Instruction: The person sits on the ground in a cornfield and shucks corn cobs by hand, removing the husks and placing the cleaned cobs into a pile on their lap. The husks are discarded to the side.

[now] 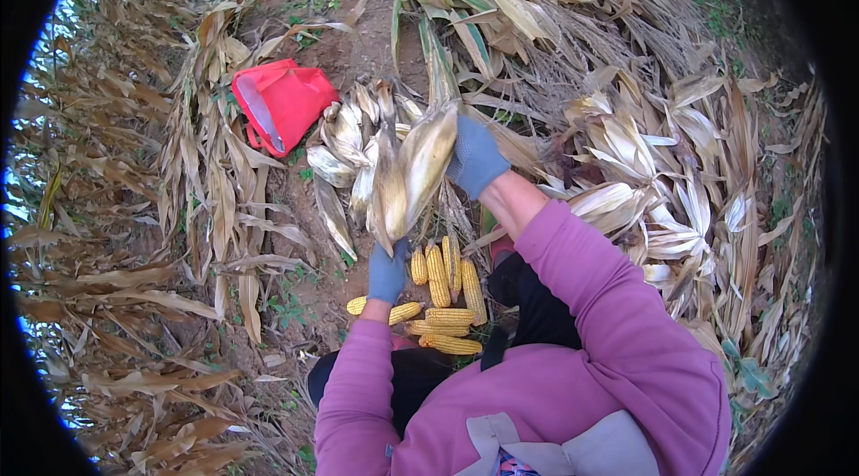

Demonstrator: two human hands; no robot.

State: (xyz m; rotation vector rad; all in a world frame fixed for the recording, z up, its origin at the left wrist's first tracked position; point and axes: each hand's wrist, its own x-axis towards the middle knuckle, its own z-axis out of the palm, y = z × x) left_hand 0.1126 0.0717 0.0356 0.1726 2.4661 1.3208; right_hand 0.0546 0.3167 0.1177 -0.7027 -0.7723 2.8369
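My gloved right hand (477, 157) is closed on the upper part of a dry, pale corn husk (428, 158). Below it, my gloved left hand (387, 275) is wrapped round the lower end of a corn ear in its husk (388, 194). The husk leaves spread apart between the two hands, and whatever is inside them is hidden. Bare yellow corn cobs (437, 276) lie in a small heap just right of and below my left hand. Several unhusked ears (343, 133) are piled on the soil beyond my hands.
A red bag (284, 105) lies on the ground at the upper left. Emptied white husks (640, 172) are heaped on the right. Cut stalks and dry leaves (501, 2) cover the far side, and more dry corn plants (98, 234) fill the left.
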